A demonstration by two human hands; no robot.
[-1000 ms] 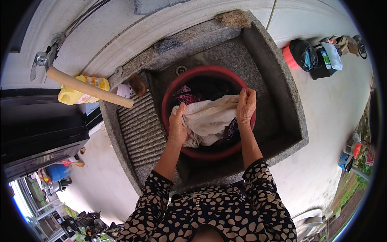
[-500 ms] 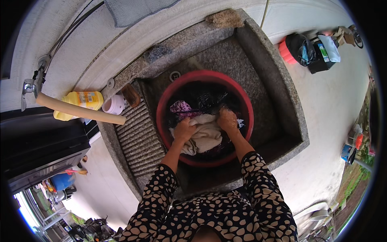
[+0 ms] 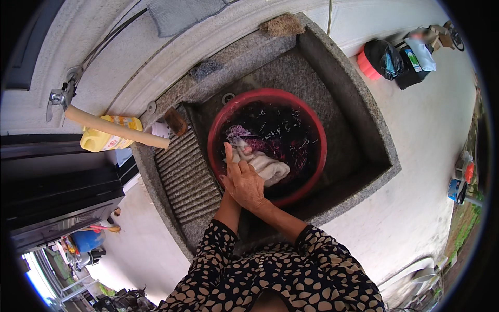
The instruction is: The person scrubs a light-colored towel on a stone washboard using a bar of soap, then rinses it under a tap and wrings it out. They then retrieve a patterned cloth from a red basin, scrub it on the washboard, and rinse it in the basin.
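Observation:
A red round basin holds dark water. In its near left part lies a bunched pale beige cloth, beside a purple patterned cloth. My left hand is at the beige cloth, its fingertips showing at the fabric while most of it is hidden; it seems to grip the cloth. Across it lies my right hand, back up, with bent fingers curled over my left wrist. My forearms cross at the basin's near left rim.
The basin stands in a stone sink with a ridged washboard on its left. A tap hose reaches over the washboard, near a yellow bottle and a brown block. A scrub brush rests on the far rim.
My right hand has let go of the beige cloth and crossed left onto my left wrist. The cloth has shifted left and lies lower in the water. The view has turned slightly.

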